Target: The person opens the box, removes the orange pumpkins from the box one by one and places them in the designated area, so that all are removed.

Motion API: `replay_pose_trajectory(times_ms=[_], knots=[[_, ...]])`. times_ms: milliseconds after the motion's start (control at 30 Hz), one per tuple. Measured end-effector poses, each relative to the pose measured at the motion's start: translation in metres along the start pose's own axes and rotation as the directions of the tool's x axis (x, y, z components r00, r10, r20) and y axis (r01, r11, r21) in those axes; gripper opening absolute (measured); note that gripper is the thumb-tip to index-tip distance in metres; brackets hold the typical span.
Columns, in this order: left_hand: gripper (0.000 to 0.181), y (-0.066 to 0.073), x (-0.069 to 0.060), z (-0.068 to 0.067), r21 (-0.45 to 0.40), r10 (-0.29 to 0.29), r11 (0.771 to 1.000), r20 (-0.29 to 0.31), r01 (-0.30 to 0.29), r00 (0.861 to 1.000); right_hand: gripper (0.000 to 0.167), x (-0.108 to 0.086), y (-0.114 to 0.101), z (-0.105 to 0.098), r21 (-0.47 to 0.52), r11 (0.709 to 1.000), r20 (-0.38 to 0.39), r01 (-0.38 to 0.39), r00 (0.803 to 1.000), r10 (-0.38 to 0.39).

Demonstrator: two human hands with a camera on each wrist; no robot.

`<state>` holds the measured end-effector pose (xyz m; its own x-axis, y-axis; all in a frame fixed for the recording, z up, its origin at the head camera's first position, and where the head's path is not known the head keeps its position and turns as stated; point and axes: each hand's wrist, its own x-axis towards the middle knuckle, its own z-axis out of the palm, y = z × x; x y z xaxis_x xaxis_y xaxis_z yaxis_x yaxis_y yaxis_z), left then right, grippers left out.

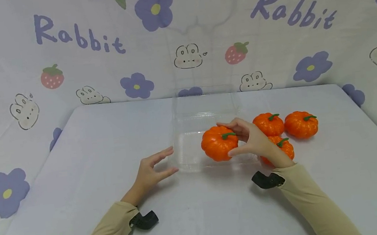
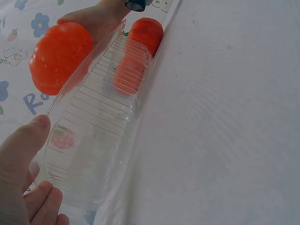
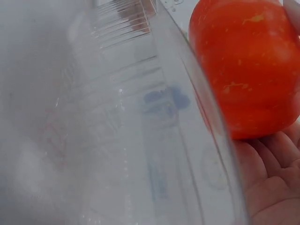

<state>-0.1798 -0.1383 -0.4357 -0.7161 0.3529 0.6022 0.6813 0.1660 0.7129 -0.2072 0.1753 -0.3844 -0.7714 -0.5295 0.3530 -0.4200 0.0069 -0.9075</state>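
My right hand (image 1: 254,141) grips an orange toy pumpkin (image 1: 217,145) with a green stem, holding it from its right side over a clear plastic box (image 1: 185,167). In the right wrist view, the pumpkin (image 3: 248,70) appears above the box rim, with part of the palm (image 3: 276,201) below it. At the box's left end is my left hand (image 1: 149,173), its thumb and fingers spread apart. The left wrist view shows the left thumb (image 2: 30,140) at the rim of the box (image 2: 89,131) and the other fingers lower, beside the wall.
To the right of the box sit three more orange pumpkins, two at the back (image 1: 268,124) (image 1: 301,124) and one in front (image 1: 285,149), partly behind the right forearm. The box's clear lid (image 1: 204,102) stands raised at the back, near the printed cloth (image 1: 151,56).
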Motion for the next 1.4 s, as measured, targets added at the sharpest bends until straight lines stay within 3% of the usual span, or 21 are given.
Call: replay_pose_trajectory(times_ms=[333, 500, 700, 967, 1233, 1400], knots=[[0.045, 0.002, -0.001, 0.003, -0.002, 0.005, 1.000, 0.002, -0.005, 1.000, 0.046, -0.014, -0.011, -0.014, -0.014, 1.000, -0.058, 0.014, 0.998, -0.014], [0.044, 0.002, -0.001, 0.004, -0.006, 0.011, 1.000, 0.005, -0.011, 1.000, 0.046, -0.026, -0.017, -0.023, -0.079, 0.996, -0.115, -0.039, 0.993, 0.030], [0.044, 0.003, 0.000, 0.004, -0.003, 0.010, 1.000, 0.003, -0.010, 1.000, 0.049, -0.042, -0.022, -0.039, -0.166, 0.982, -0.185, -0.089, 0.981, 0.058], [0.045, 0.002, 0.000, 0.004, 0.004, 0.012, 1.000, 0.008, -0.012, 1.000, 0.069, -0.063, -0.026, -0.054, -0.263, 0.956, -0.229, -0.128, 0.971, 0.067], [0.045, 0.002, -0.001, 0.002, -0.014, -0.014, 1.000, 0.011, 0.015, 1.000, 0.062, -0.073, -0.036, -0.074, -0.282, 0.951, -0.237, -0.128, 0.970, 0.060], [0.045, 0.001, 0.000, 0.001, -0.010, -0.004, 1.000, 0.015, 0.005, 1.000, 0.065, -0.080, -0.042, -0.086, -0.338, 0.923, -0.254, -0.181, 0.962, 0.096]])
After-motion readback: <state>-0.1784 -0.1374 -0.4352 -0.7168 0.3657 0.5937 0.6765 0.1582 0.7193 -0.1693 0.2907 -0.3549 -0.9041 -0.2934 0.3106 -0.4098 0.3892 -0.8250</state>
